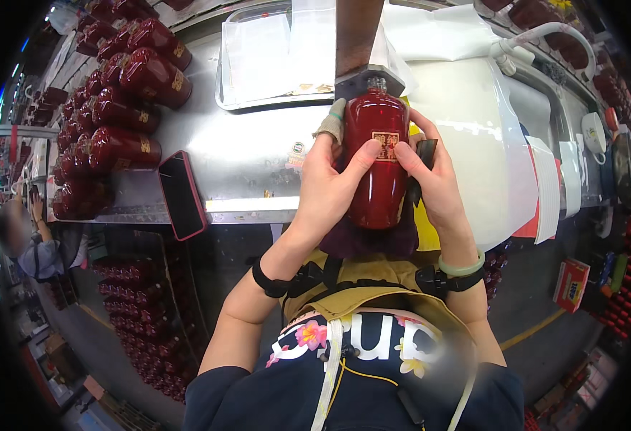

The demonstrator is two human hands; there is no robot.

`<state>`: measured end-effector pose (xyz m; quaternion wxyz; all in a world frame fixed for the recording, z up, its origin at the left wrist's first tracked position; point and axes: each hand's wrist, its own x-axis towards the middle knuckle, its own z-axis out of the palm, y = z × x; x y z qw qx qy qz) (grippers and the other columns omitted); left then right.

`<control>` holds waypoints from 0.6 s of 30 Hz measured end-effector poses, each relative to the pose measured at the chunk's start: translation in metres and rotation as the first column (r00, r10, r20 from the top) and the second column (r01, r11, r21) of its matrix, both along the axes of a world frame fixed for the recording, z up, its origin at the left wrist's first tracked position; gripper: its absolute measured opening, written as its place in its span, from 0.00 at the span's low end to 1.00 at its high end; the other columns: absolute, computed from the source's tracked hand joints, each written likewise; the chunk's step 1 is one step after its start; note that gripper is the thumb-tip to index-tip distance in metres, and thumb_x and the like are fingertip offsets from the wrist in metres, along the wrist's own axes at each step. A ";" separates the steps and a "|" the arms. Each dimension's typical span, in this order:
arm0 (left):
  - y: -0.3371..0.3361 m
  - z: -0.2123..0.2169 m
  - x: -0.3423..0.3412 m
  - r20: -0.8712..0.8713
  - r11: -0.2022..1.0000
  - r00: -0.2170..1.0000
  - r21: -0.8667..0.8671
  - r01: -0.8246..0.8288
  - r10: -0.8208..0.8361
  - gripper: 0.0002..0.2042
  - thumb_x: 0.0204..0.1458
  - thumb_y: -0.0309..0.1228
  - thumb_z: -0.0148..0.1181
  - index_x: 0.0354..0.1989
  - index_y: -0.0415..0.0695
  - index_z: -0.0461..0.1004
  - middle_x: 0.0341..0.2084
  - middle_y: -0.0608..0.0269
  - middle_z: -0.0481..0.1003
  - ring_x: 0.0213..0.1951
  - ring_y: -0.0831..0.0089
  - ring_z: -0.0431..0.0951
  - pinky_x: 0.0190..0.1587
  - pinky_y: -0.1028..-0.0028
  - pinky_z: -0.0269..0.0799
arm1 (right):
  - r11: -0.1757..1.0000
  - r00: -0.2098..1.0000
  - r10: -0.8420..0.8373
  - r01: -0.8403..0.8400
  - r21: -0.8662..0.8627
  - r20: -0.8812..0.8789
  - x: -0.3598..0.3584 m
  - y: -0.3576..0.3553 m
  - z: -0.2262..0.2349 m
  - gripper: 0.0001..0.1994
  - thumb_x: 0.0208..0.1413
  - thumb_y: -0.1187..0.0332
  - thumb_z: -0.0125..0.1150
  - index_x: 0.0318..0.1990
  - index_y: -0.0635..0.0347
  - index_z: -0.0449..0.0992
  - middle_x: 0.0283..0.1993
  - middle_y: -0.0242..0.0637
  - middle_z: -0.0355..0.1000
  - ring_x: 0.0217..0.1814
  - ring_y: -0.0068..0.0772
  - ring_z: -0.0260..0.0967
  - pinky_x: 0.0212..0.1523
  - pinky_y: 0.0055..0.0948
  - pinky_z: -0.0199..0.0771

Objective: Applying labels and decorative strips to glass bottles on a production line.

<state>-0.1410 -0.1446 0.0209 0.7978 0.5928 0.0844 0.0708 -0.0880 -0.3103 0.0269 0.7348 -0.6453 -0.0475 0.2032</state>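
A dark red glossy bottle (374, 172) with a small gold label on its front is held upright over the edge of a steel worktable (251, 154). My left hand (330, 183) wraps its left side, thumb pressed beside the label, with a bandaged fingertip up near the bottle's shoulder. My right hand (434, 183) grips the right side, thumb touching the label's edge, and also holds a small dark scraper-like piece against the bottle. The bottle's neck sits just under a grey metal block (358, 79) on a vertical post.
Several red bottles (118, 108) lie stacked at the table's left. A red-edged phone (182, 194) rests at the table's edge. A clear tray with white sheets (272, 57) sits behind. More bottles fill crates (146, 323) below left. Another person (35, 244) is at far left.
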 end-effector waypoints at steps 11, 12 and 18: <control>0.001 0.001 -0.006 -0.017 1.000 1.000 0.001 0.010 -0.010 0.38 0.63 0.32 0.64 0.75 0.29 0.49 0.66 0.47 0.66 0.65 0.66 0.70 0.68 0.67 0.65 | 0.991 0.964 -0.022 0.055 -0.121 0.265 -0.035 -0.019 0.029 0.13 0.68 0.77 0.54 0.57 0.68 0.70 0.49 0.34 0.72 0.50 0.21 0.69 0.55 0.22 0.69; 0.001 0.002 -0.006 -0.018 1.000 1.000 0.001 0.012 -0.012 0.38 0.63 0.32 0.64 0.75 0.29 0.49 0.66 0.47 0.66 0.65 0.66 0.70 0.68 0.67 0.65 | 0.985 0.961 -0.015 0.062 -0.162 0.276 -0.041 -0.016 0.033 0.11 0.65 0.79 0.58 0.53 0.68 0.74 0.47 0.34 0.73 0.46 0.21 0.70 0.50 0.22 0.72; 0.000 0.004 -0.006 -0.023 0.999 0.999 0.026 0.029 -0.029 0.38 0.63 0.32 0.64 0.75 0.29 0.49 0.66 0.47 0.66 0.65 0.66 0.69 0.68 0.67 0.65 | 0.966 0.939 -0.002 0.091 -0.242 0.345 -0.044 -0.012 0.024 0.09 0.63 0.77 0.61 0.49 0.67 0.77 0.42 0.36 0.77 0.40 0.23 0.74 0.44 0.24 0.74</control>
